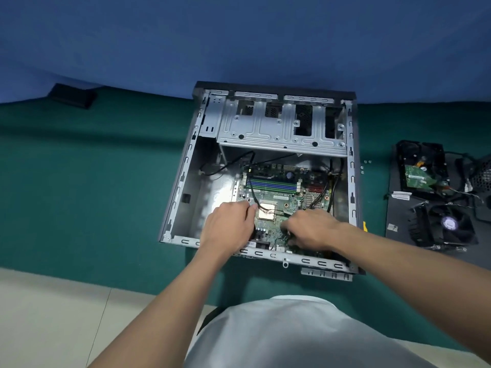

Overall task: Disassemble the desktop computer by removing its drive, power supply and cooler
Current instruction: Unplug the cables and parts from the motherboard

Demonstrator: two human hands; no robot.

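Left hand [228, 224] lies inside the open case [186, 166], palm down; its fingers [248, 208] reach nearly straight onto the motherboard [276, 187], clasping nothing visible; tips sit at the left edge of the bare CPU [266, 214], just beside a black cable [253, 193] that runs away from them up the board. Right hand [310, 229] rests on the board on the other side of the CPU, fingers curled downward; whether they pinch anything cannot be told, as the hand's back hides the tips. Beyond both hands, the empty drive cage [281, 128] spans the far end of the case. Well to the right of the right hand, outside the case, the drive [419, 171] and cooler [446, 227] lie on a black panel [398, 213]; the power supply [483, 176] shows only a meshed corner at the frame edge; loose screws [367, 162] sit on the green mat [106, 181] between case and panel.
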